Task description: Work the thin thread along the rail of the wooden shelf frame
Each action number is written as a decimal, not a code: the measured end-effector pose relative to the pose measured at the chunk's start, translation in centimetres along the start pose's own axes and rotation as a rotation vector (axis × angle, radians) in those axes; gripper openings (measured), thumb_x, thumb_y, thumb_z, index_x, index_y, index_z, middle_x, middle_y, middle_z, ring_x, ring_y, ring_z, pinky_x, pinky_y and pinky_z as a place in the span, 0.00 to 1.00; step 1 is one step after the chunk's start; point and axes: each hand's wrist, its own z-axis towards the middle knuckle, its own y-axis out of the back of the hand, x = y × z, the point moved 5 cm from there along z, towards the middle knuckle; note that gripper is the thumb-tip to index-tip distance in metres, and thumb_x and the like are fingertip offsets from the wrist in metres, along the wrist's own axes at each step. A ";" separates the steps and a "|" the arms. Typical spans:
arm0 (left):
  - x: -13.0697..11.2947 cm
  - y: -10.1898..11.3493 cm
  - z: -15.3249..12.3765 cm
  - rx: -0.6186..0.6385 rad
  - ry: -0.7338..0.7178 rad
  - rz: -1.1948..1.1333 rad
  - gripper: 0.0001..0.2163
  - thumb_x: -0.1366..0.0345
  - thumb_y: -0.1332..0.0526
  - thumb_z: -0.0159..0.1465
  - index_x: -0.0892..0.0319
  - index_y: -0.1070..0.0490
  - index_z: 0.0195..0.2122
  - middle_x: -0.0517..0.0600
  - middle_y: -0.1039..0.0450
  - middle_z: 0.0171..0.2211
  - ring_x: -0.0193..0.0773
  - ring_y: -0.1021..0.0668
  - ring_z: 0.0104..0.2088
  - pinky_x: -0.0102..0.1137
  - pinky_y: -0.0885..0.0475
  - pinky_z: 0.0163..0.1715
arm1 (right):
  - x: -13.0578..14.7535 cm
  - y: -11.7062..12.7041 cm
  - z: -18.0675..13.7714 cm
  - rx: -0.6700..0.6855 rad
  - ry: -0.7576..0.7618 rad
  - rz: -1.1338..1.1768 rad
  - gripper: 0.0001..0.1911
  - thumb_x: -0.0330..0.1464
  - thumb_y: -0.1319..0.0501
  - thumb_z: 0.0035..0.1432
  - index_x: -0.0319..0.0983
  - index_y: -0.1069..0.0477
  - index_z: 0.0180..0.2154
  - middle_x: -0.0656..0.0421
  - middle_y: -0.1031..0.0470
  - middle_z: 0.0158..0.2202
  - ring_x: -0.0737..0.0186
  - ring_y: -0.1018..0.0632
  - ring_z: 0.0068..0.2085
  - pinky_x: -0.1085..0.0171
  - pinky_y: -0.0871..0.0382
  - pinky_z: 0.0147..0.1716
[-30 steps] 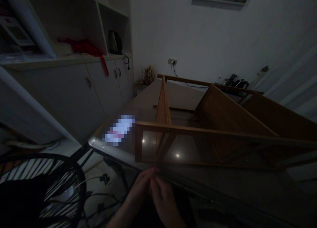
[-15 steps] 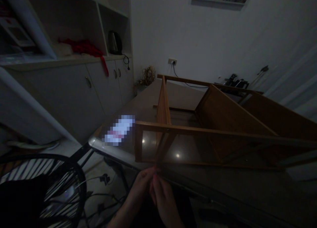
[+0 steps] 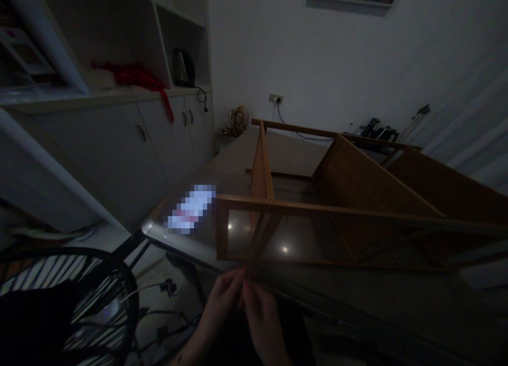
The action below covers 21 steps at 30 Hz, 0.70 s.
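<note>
My left hand (image 3: 228,294) and my right hand (image 3: 260,313) meet close together just below the table's near edge. Both have their fingers closed, with the fingertips touching or nearly so. Whatever may be pinched between them is too small and dark to make out. Beyond them, a brown wooden shelf frame (image 3: 329,210) lies on its side across the glossy table (image 3: 198,244). Left of the frame, a lit, pixelated rectangle (image 3: 190,210) rests on the tabletop.
A black slatted chair (image 3: 115,265) stands at lower left, with cables and a plug (image 3: 169,287) on the floor beside it. White cabinets (image 3: 119,143) line the left wall, holding a kettle (image 3: 183,68) and red cloth (image 3: 135,76). A wall socket (image 3: 275,98) has a cord plugged in.
My fingers have shifted slightly; the left fingertips now point up more and the right hand has turned a little. The frame and the lit rectangle stay where they were.
</note>
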 end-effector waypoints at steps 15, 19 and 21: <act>0.2 -0.6 0.8 0.134 -0.038 0.048 0.20 0.47 0.35 0.49 0.63 0.24 0.24 0.49 0.26 0.20 0.38 0.26 0.24 0.26 0.32 0.25 | -0.4 -0.5 0.3 0.008 -0.051 0.114 0.24 0.51 0.46 0.57 0.39 0.35 0.20 0.62 0.34 0.21 0.67 0.31 0.25 0.69 0.35 0.27; -0.1 -0.9 0.9 0.199 -0.024 0.040 0.20 0.47 0.37 0.53 0.63 0.24 0.22 0.49 0.27 0.18 0.36 0.28 0.22 0.25 0.34 0.23 | -1.3 -0.5 0.3 -0.016 -0.104 0.202 0.25 0.52 0.44 0.54 0.38 0.33 0.21 0.61 0.33 0.22 0.66 0.31 0.24 0.69 0.35 0.25; -0.4 -0.7 1.0 0.159 -0.032 0.025 0.19 0.49 0.36 0.52 0.63 0.24 0.22 0.49 0.25 0.20 0.37 0.27 0.24 0.25 0.33 0.26 | -1.6 -0.5 0.3 -0.051 -0.094 0.171 0.24 0.52 0.43 0.53 0.38 0.33 0.21 0.61 0.33 0.21 0.67 0.31 0.24 0.69 0.35 0.25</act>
